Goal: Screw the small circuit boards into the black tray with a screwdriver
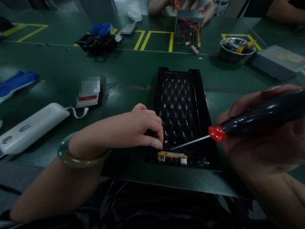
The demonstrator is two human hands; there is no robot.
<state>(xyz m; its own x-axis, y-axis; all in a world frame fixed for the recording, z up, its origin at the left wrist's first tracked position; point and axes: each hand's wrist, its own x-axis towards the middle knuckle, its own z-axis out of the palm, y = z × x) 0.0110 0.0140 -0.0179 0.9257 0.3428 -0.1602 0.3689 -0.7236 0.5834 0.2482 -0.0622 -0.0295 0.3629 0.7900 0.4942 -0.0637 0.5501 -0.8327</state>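
Observation:
A black plastic casing (178, 108) with a diamond-patterned inside lies on the green table. Along its near edge sits a small yellow-brown circuit board (173, 155) with metal ports. My left hand (150, 127) rests at the casing's near left, thumb and fingertips pressed together beside the board; whatever they may hold is too small to make out. In my right hand (262, 136) is a screwdriver (257, 114) with a black and red handle. Its thin shaft points left, and the tip is just above the board's back edge.
Left of the casing lie a phone (88, 95), a white power bank (35, 127) and a blue glove (17, 83). Farther back are a black tray (97, 46), a metal bowl (234, 55) of tools and a grey metal box (277, 62). Across the table, a person handles a wired box (189, 24).

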